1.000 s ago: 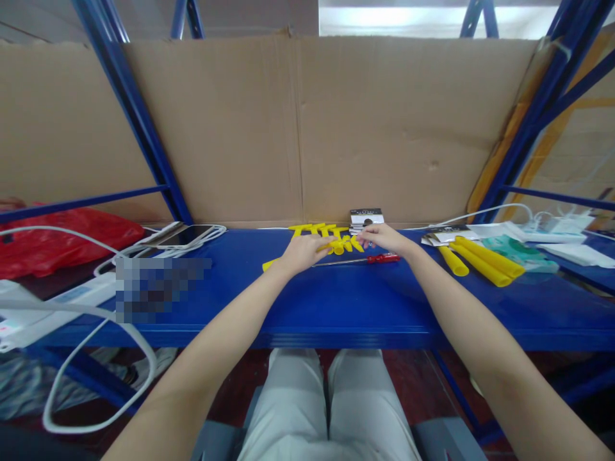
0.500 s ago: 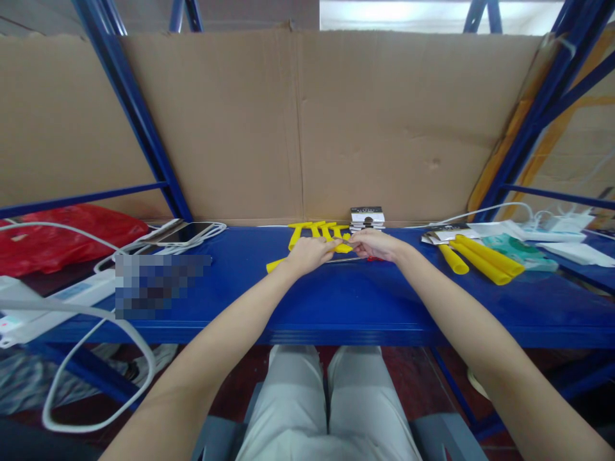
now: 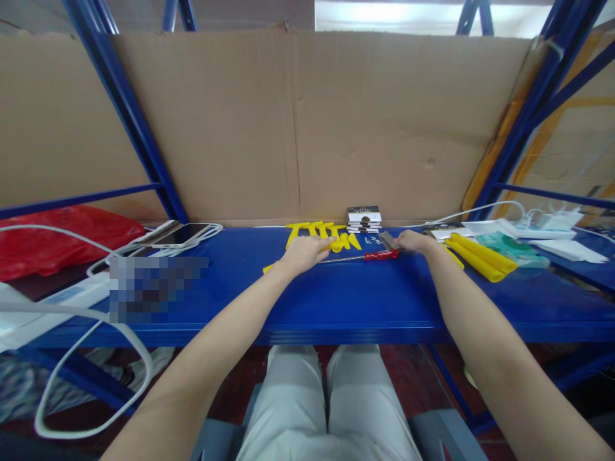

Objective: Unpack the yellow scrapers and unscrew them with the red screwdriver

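My left hand [image 3: 305, 253] is closed over a yellow plastic handle [image 3: 268, 268], whose end shows left of the wrist; most of it is hidden under the palm. Small yellow plastic pieces [image 3: 354, 241] lie just beyond its fingertips. Further right, my right hand [image 3: 414, 242] has its fingers closed at a flat grey metal piece [image 3: 388, 241]. Between the hands a screwdriver [image 3: 382, 255] with a red handle lies on the blue table, its shaft pointing toward my left hand. Several yellow T-shaped pieces [image 3: 314, 228] lie in a row behind my left hand.
A stack of small black-and-white boxes [image 3: 364, 219] stands against the cardboard wall [image 3: 216, 128]. Yellow tubes [image 3: 483, 257] and a green plastic bag [image 3: 512, 250] lie at right. A red bag [image 3: 67, 237], a phone [image 3: 185, 234] and a white power strip [image 3: 62, 307] are at left.
My right hand has moved right, away from my left hand, to the grey metal piece. The screwdriver's red handle and small yellow pieces are now uncovered. My left hand has barely moved.
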`<action>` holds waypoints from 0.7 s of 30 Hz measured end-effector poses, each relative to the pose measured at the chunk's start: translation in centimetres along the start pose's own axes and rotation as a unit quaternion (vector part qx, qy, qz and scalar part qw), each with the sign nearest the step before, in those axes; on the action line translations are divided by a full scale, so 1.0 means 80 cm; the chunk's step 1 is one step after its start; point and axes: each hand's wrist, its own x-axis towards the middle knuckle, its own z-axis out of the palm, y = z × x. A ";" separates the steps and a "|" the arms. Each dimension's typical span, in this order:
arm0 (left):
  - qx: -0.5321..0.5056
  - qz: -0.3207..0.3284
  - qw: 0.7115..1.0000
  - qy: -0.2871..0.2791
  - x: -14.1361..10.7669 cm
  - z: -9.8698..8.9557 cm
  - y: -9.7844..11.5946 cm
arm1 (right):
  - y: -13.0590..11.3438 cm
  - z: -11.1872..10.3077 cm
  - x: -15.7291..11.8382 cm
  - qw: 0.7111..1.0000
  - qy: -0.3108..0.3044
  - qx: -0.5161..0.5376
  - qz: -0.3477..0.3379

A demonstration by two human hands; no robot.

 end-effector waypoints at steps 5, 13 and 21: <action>-0.014 -0.011 1.000 -0.004 -0.001 -0.002 0.002 | 0.006 0.007 0.009 1.000 -0.024 0.008 0.004; -0.010 -0.008 1.000 -0.003 -0.001 -0.001 0.001 | 0.011 0.007 0.016 0.999 -0.018 -0.021 0.017; -0.010 -0.013 1.000 -0.006 -0.001 -0.003 0.003 | -0.011 0.007 0.004 0.998 -0.014 -0.038 0.039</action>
